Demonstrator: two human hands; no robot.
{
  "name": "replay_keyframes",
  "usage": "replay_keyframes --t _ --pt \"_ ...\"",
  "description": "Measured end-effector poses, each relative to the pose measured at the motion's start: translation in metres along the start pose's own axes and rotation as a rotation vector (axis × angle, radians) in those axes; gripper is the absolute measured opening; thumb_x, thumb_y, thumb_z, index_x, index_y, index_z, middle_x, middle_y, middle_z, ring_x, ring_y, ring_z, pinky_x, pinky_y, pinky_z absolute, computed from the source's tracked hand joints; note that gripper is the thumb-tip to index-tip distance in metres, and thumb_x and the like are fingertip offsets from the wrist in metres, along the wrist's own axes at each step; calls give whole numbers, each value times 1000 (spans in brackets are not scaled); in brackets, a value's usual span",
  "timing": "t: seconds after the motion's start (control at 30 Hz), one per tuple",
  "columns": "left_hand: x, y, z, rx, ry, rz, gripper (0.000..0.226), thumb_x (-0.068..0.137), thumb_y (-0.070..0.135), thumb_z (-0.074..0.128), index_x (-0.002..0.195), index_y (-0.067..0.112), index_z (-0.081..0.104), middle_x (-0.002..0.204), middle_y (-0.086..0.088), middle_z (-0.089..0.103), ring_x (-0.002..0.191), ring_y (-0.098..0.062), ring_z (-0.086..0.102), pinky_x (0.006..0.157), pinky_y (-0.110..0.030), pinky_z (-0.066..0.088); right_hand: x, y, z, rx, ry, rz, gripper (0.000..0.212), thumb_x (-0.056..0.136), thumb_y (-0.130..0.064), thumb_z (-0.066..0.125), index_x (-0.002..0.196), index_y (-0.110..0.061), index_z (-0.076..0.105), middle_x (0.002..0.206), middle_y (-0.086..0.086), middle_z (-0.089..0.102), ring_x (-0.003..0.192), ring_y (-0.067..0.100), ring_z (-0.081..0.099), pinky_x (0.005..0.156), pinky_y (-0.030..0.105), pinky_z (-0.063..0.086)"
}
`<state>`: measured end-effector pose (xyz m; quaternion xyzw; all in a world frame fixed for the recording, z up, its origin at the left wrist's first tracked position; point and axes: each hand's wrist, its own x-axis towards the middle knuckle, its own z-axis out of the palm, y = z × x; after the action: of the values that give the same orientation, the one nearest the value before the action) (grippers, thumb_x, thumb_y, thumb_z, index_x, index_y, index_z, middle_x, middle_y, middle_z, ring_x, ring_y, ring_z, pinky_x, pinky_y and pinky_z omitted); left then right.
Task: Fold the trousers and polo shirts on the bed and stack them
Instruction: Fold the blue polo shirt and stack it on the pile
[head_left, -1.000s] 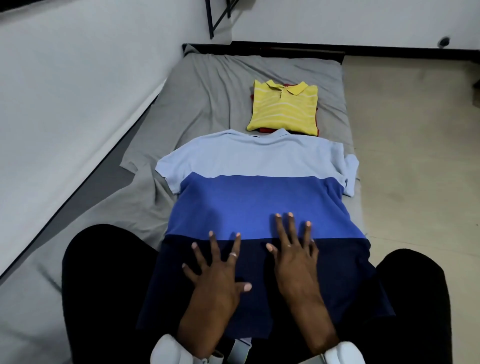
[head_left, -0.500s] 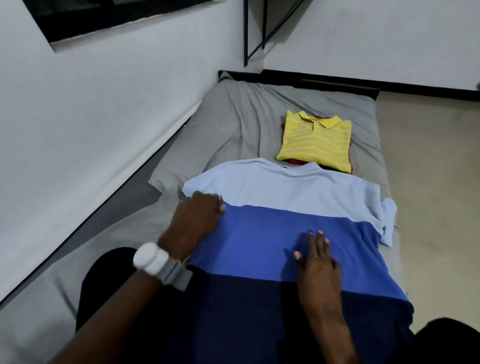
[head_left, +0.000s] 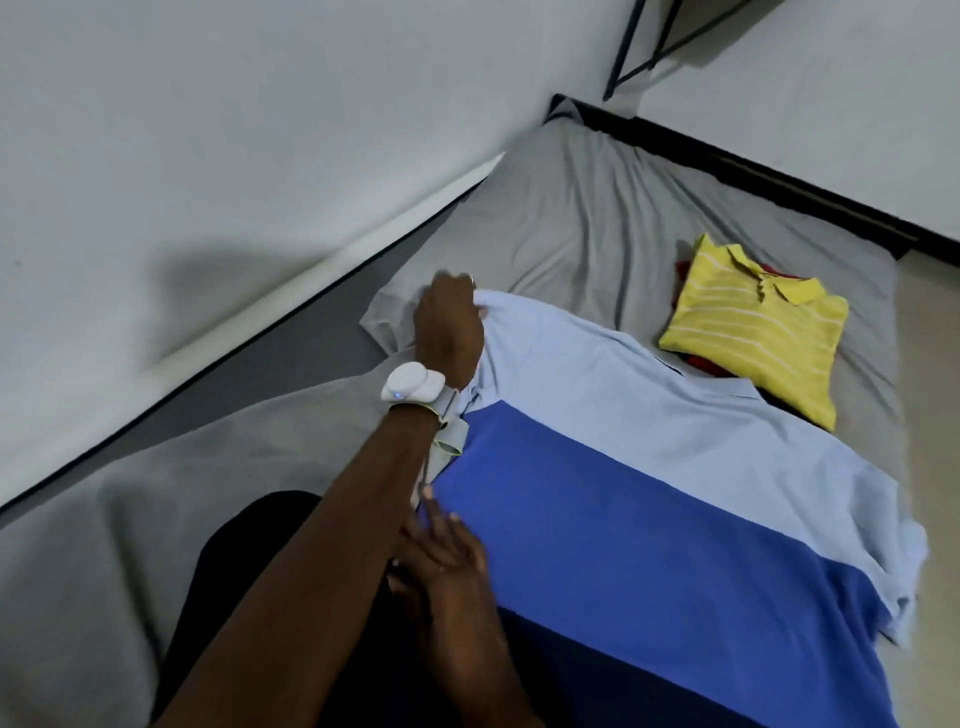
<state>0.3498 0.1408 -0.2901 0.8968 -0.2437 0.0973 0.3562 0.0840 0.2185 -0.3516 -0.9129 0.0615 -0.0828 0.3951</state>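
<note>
Ahead of my hands, blue polo shirt (head_left: 649, 519) lies lengthwise on the bed (head_left: 597, 234), collar far.
Left hand (head_left: 449, 322) grips its left sleeve; right hand (head_left: 447, 561), flat, pins the same edge nearer me; I'd fold rightward.

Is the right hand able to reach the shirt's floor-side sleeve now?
Probably yes: the right hand rests flat on the blue polo shirt, and only flat cloth separates it from that sleeve. The left hand grips the opposite shoulder, out of the way.
</note>
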Motion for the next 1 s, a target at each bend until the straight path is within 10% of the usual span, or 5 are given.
replay_keyframes --t 0.13,0.33,0.43,0.6,1.0 --pt "15 -2 -7 161 22 -51 34 87 15 74 117 18 60 129 -17 49 116 -42 48 83 -47 39 17 -24 -27 425 61 207 32 99 -8 62 125 -19 76 122 -17 73 119 12 68 106 27 50" --pt "19 -2 11 39 -136 100 22 91 14 73 113 16 67 118 -9 57 106 -27 58 87 -34 44 113 44 -120 258 575 269 31 99 3 60 95 -22 78 87 -3 77 60 22 70 69 31 58" --pt "10 11 21 -299 -449 191 22 86 1 77 105 11 74 105 -5 60 84 -9 58 75 -20 43 165 109 -172 -75 676 304 32 93 -4 64 118 -25 69 113 -6 71 84 26 71 80 40 58" --pt "-13 12 53 -50 -679 153 58 88 29 80 141 24 56 148 -3 36 140 -26 28 115 -46 32 201 160 -187 -422 420 381 33 89 -25 75 121 -28 72 116 1 66 105 28 67 80 33 46" --pt "-1 -2 95 116 -212 114 45 98 38 56 143 38 50 145 6 45 137 -19 40 99 -46 36 260 194 -181 -494 643 259 1 84 -10 68 84 -10 68 87 7 66 77 23 62 65 27 34"
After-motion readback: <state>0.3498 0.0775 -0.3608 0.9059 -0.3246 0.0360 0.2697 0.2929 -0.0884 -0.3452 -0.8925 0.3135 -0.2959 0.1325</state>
